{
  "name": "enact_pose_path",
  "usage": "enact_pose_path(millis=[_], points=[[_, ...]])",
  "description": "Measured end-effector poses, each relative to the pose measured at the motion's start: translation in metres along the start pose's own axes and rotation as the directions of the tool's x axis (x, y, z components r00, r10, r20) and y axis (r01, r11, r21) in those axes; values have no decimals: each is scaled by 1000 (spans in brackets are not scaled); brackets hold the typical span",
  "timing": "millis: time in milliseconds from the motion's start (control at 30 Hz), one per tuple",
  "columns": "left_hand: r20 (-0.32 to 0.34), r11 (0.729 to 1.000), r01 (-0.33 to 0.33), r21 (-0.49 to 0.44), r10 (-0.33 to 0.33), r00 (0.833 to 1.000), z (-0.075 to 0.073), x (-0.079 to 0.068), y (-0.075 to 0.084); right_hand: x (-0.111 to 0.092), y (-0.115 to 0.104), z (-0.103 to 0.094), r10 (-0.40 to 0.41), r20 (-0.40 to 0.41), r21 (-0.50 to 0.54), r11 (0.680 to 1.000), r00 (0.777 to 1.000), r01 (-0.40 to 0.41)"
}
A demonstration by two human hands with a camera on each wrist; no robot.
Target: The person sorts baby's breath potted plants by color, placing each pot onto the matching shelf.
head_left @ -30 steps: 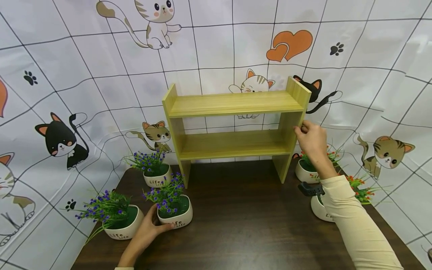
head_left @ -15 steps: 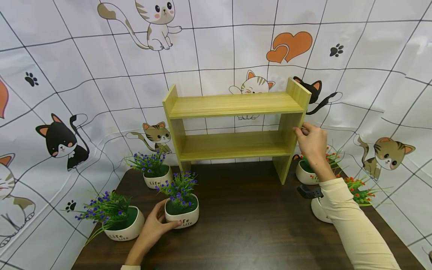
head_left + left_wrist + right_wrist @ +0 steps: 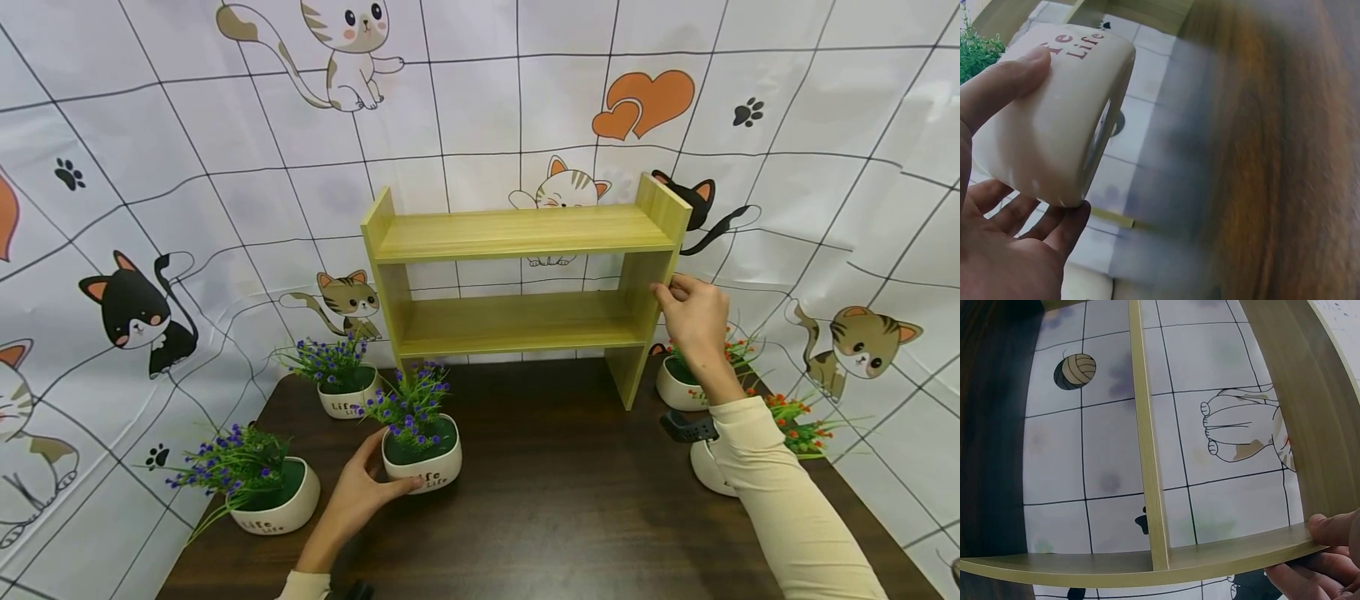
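My left hand (image 3: 358, 493) grips a white oval flowerpot (image 3: 427, 468) with purple flowers and green leaves, lettered "Life" on its front. The thumb lies across the front, and the fingers reach round the other side. In the left wrist view the pot (image 3: 1054, 112) is raised, its underside in sight above the brown table. My right hand (image 3: 696, 321) pinches the right side panel of a light wooden two-tier shelf (image 3: 525, 233). The right wrist view has the thumb (image 3: 1335, 528) on the panel's inner face and the fingers behind it. Both boards of the shelf are bare.
Two more purple-flowered pots stand at the left, one in front (image 3: 277, 504) and one further back (image 3: 348, 398). At the right are two pots with orange-red flowers, a rear one (image 3: 678, 387) and a front one (image 3: 708, 467) partly behind my sleeve. A cat-patterned wall covering (image 3: 480, 108) rises behind.
My left hand has carried the flowerpot rightward and a little up and away, off its place beside the front left pot. My right hand keeps its hold on the shelf.
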State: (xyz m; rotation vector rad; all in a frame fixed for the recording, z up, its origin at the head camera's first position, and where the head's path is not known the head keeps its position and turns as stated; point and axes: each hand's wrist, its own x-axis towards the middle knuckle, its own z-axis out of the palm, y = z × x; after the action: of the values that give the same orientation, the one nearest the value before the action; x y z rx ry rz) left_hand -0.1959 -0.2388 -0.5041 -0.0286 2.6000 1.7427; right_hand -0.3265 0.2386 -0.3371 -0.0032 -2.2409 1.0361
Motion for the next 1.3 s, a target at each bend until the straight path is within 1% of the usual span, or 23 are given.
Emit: enact_pose_path(millis=[200, 367, 433, 567, 700, 867, 1100, 1300], points=[[-17, 1000, -17, 4, 17, 1000, 5, 4, 8, 0, 0, 0, 2, 0, -12, 1000, 1000, -2], [-30, 998, -49, -48, 47, 998, 10, 8, 15, -1, 0, 0, 4, 1, -14, 1000, 1000, -4], [-24, 995, -69, -77, 67, 997, 12, 10, 17, -1, 1, 0, 3, -1, -12, 1000, 1000, -4], [-15, 990, -93, -106, 92, 996, 17, 15, 25, 0, 2, 0, -9, -9, -10, 1000, 1000, 8], [-20, 986, -122, -115, 120, 993, 22, 20, 33, 1, 2, 1, -17, -9, -12, 1000, 1000, 17], [-5, 978, -156, -140, 157, 988, 31, 26, 44, 1, 4, 2, -16, -7, -21, 1000, 1000, 16], [4, 965, -220, -141, 222, 975, 45, 35, 58, 1, 4, 3, -25, -17, -19, 1000, 1000, 25], [37, 957, -235, -172, 245, 969, 52, 42, 71, 2, 6, 3, -38, -30, -25, 999, 999, 37]])
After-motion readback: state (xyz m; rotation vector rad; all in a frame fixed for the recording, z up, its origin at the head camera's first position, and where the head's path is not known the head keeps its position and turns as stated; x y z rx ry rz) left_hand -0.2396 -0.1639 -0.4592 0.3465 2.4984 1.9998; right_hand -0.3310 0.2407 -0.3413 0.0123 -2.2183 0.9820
